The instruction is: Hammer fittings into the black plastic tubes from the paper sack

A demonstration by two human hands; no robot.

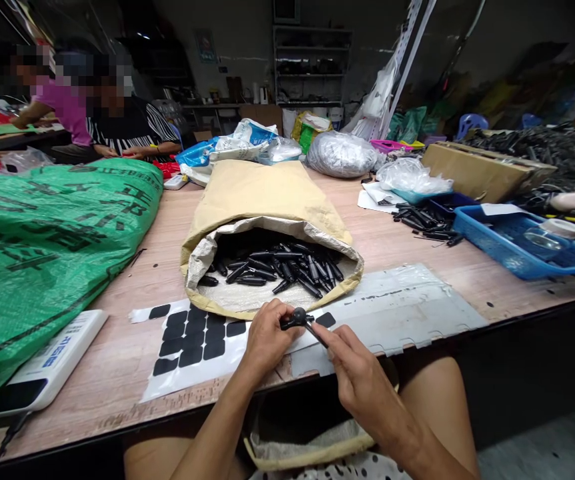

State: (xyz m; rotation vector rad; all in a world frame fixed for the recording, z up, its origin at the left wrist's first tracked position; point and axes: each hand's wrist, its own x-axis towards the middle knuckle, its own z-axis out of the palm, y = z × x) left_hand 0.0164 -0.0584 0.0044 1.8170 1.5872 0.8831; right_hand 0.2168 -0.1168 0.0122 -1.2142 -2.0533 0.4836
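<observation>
My left hand (270, 337) pinches a small black part with a round ball end (298, 317) above the table's front edge. In my right hand (352, 363) is a slim dark rod-shaped piece (319, 335), its tip meeting the black part. Just beyond both hands lies a tan paper sack (272, 190), its mouth towards me. Several black tube-like pieces (287, 267) are heaped inside that mouth. Near my left forearm a white sheet with black rounded-square stickers (195, 337) lies flat. A grey flat panel (392, 307) extends to the right beneath my hands.
A green woven sack (57, 247) and a white device with a cable (52, 363) occupy the left. On the right are a blue basket (522, 247) and loose black pieces (425, 223). Another open sack (312, 447) sits at my lap. Two people (132, 127) sit at back left.
</observation>
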